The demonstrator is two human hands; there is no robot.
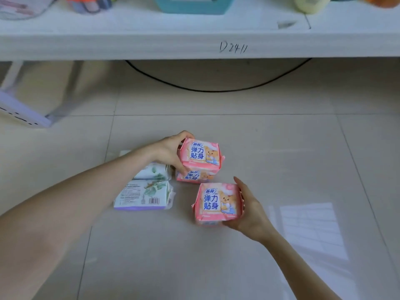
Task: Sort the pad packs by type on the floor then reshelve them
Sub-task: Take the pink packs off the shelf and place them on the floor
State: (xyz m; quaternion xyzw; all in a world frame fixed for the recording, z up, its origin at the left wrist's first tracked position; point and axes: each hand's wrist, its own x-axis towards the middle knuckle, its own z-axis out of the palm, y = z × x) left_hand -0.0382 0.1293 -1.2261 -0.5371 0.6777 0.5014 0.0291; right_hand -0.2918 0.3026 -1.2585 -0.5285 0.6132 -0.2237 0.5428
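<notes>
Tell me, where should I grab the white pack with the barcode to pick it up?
Probably from above, thumb on its near purple edge, fingers on the far edge. The barcode pack lies flat on the floor, so only its sides offer a hold. Its right end is a floppy crimped seal, and another leafy pack sits right behind, so ease fingers in.

You are working in what is looking like a small shop or storeroom; a white shelf (151,46) hand-marked D2411 is carrying a teal tub (194,5) among assorted goods; pale floor tiles (270,148) are spreading below; a black cable (216,90) is trailing beneath.
</notes>
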